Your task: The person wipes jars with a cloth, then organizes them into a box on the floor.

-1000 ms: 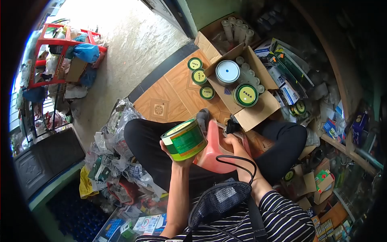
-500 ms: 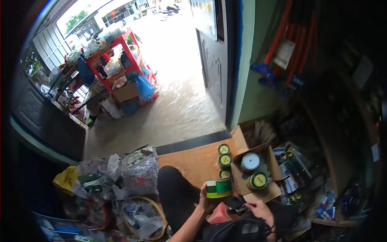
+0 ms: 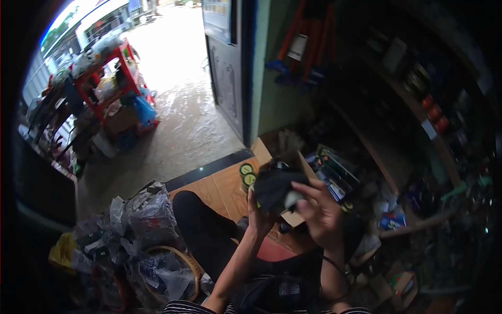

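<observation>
My left hand (image 3: 259, 214) is closed round the lower left side of a dark cloth (image 3: 272, 189), raised in front of the cardboard box. A small yellow-green bit shows at its edge; whatever else is under the cloth is hidden. My right hand (image 3: 319, 212) has its fingers bent against the cloth's right side, pinching it near a pale patch. Just left of the cloth, round tins with yellow-and-green lids (image 3: 249, 179) stand on the tiled floor.
The cardboard box (image 3: 262, 152) stands behind my hands, with tools in packets (image 3: 334, 175) to its right. Plastic bags (image 3: 151, 220) and a round hoop (image 3: 196, 275) lie at the left. Shelves (image 3: 389, 178) line the right, and a red rack (image 3: 97, 107) stands outside the doorway.
The view has swung right. The green tin in my left hand is no longer visible; the dark cloth is now up between both hands, and my right hand has risen to it.
</observation>
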Action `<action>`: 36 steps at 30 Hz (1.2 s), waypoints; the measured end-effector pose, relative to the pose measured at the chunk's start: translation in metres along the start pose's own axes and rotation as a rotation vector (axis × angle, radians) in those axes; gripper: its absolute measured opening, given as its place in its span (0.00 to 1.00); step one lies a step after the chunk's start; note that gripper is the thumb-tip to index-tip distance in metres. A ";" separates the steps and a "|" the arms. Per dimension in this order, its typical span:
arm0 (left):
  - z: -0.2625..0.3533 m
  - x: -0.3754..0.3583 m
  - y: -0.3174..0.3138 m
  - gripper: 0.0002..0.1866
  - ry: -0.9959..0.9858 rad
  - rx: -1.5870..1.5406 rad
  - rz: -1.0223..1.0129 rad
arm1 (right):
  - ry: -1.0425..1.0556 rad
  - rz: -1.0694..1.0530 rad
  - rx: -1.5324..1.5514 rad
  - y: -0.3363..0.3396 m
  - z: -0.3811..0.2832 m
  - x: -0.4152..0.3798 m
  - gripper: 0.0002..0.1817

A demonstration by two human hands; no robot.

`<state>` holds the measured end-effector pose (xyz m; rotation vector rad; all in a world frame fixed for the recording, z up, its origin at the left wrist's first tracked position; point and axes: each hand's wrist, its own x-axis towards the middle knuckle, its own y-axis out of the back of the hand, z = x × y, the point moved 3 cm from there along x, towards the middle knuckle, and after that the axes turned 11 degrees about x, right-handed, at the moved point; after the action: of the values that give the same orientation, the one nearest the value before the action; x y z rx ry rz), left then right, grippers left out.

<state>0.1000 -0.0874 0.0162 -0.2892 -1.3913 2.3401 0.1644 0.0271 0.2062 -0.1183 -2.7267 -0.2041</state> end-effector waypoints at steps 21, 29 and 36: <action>-0.013 -0.026 0.025 0.42 -0.017 0.412 0.154 | -0.228 0.133 0.016 0.003 0.092 -0.082 0.31; -0.002 -0.018 -0.004 0.54 0.000 0.727 -0.111 | -0.297 0.452 0.216 0.003 0.090 -0.042 0.26; -0.021 -0.019 -0.015 0.48 0.150 0.221 0.107 | -0.126 0.437 0.287 0.016 0.078 -0.079 0.13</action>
<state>0.1285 -0.0723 0.0189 -0.4723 -1.0605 2.4750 0.2084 0.0516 0.1057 -0.6518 -2.7349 0.3261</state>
